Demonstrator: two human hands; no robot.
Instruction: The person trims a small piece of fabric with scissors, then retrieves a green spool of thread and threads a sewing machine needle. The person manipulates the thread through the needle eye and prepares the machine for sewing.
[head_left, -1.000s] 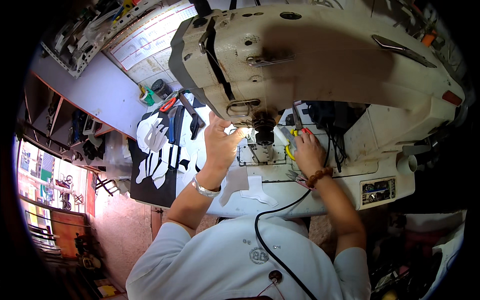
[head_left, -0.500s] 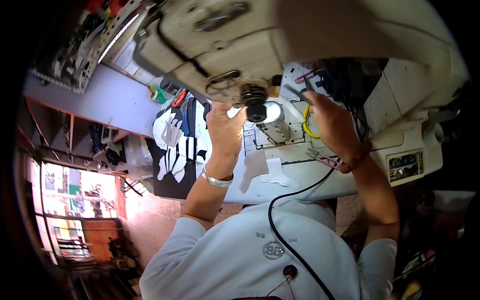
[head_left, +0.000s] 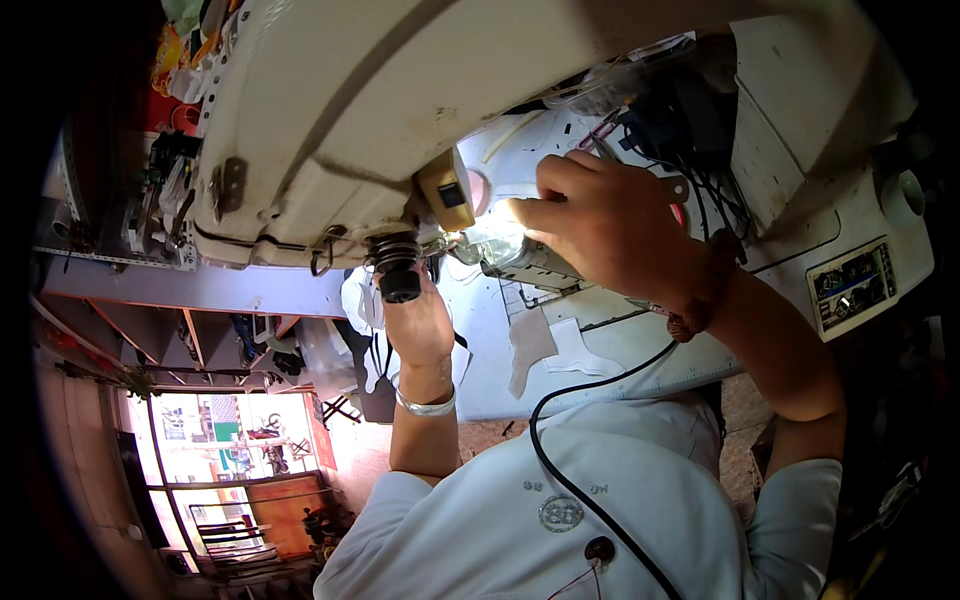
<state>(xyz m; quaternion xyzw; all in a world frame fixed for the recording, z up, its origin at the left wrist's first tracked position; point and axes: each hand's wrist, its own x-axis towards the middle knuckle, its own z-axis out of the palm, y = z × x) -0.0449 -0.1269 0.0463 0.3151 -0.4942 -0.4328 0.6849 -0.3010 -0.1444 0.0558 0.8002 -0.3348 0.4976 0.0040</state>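
A cream sewing machine head [head_left: 330,130] fills the upper view, with a black knob and spring [head_left: 400,285] on its near end. Behind that knob is my left hand [head_left: 420,325], its fingers hidden by the machine. Over the brightly lit top of the machine's post [head_left: 540,272], the fingers of my right hand [head_left: 610,225] are curled and pinched together. Glare hides what they hold, if anything. A dark flat end with a hole [head_left: 677,188] shows beside the right hand's back; I cannot tell whether it is held. A grey cut piece [head_left: 530,345] lies beside a white one [head_left: 580,350] below the post.
A black cable [head_left: 540,410] runs from the table across my shirt. White cut pieces [head_left: 362,298] lie at the table's left. Dark cords and a black object [head_left: 665,135] lie behind my right hand. A shelf with compartments [head_left: 150,340] stands at left.
The view has shifted, and the machine head now sits lower and further left in it. My right hand has come to the post's top; the grey tool it held no longer shows clearly.
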